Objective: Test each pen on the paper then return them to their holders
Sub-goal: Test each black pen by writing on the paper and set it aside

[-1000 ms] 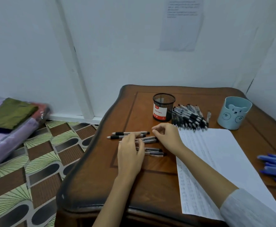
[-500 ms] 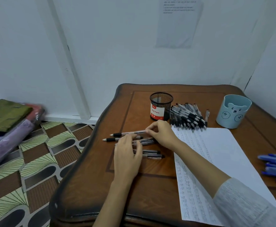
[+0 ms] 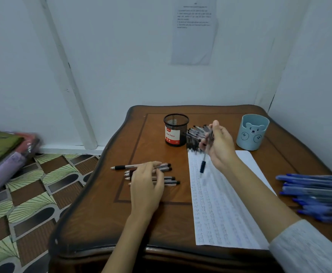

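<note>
One black pen (image 3: 205,156) hangs pinched in the right hand (image 3: 219,145) beside the "Ball Pens" mesh cup (image 3: 175,130), while the open left hand (image 3: 147,181) lies flat on more pens (image 3: 167,174).

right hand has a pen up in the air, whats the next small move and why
Probably lower the black pen in the right hand tip-first onto the white lined paper and scribble: it hangs above the sheet, untested, while the left hand rests on the loose black pens on the wooden table.
</note>
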